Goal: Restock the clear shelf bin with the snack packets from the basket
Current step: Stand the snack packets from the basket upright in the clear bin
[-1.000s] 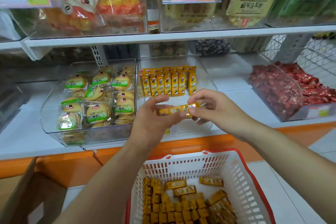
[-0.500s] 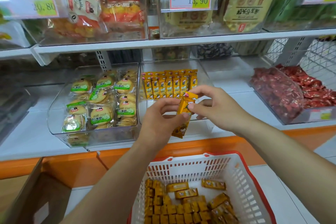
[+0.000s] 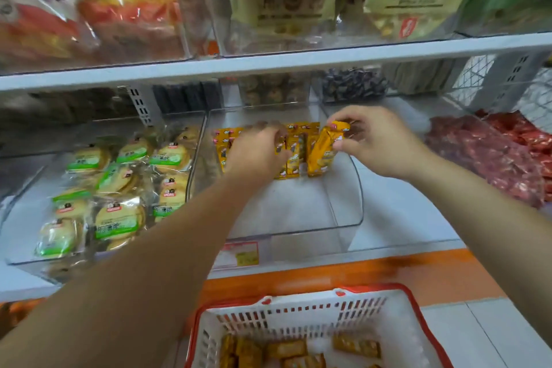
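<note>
A yellow snack packet (image 3: 324, 149) is pinched near its upper end between the thumb and fingertips of the right hand (image 3: 379, 143), inside the clear shelf bin (image 3: 357, 188). Its long axis is held nearly upright, slightly tilted, just beside the right end of a standing row of packets (image 3: 294, 158) that fills only the back of the bin. The left hand (image 3: 257, 152) is laid over the row with its fingers curled; through the blur it cannot be told whether a packet is gripped or the row is merely steadied. Below, more loose packets (image 3: 286, 349) are seen in the white basket (image 3: 298, 306). Green-labelled cakes (image 3: 116, 218) are held in the neighbouring bin.
</note>
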The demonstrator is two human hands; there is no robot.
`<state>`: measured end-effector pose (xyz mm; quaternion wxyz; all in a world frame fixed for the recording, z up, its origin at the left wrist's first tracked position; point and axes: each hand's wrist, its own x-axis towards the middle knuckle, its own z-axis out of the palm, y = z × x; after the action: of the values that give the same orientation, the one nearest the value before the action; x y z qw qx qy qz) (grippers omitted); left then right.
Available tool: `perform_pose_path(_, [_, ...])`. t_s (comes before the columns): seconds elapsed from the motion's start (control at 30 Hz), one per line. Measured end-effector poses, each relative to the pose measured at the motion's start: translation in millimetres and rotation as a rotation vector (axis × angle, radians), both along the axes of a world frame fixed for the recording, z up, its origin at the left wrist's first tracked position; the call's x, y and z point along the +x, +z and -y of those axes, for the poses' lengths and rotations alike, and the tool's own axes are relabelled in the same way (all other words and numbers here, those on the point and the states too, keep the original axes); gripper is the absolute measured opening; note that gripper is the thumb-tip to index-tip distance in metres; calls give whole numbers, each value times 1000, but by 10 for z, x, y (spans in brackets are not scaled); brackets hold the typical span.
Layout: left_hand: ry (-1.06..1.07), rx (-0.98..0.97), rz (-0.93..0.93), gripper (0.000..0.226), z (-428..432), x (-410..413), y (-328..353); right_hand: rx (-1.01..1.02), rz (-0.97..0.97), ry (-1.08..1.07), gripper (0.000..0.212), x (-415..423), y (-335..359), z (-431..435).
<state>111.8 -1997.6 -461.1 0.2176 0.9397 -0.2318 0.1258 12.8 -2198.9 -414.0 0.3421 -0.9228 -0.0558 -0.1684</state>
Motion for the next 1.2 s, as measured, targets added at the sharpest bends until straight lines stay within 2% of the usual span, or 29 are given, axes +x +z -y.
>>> perform_pose_path(0.03, [12,86,74,45,41,113,-58,-56,5,2,31,109,-19,16])
perform_pose_path(0.1, [17,137,139,51,107,274,-156,-161,8,10,33,323,-42,30])
perform_pose_path(0.2, [5,143,118,60,140,426,-270,-239,-44,20,36,612,-30,21])
perform_pose_path(0.33, [50,131,127,55,88,519,-334,-366,-109,71,35,902,-18,-105])
perform_pose_path(0.43, [72,90,108,51,82,520,-361,-504,-138,24,36,1040,-15,-162])
perform_pose_path(0.6, [82,38,79,48,95,527,-380,-607,-214,-39,46,1178,-12,-208])
perform_pose_path(0.77, [65,-7,96,49,80,573,-430,-723,-220,-12,39,1286,25,-277])
perform_pose_path(0.9, [72,-30,111,50,77,608,-470,-837,-251,-10,22,1315,-5,-308])
perform_pose_path(1.03, [71,-32,133,54,92,619,-511,-1040,-250,-30,20,1370,-84,-398])
perform_pose_path(1.2, [73,34,171,72,76,596,-472,-1036,-258,-35,28,1279,-32,-410])
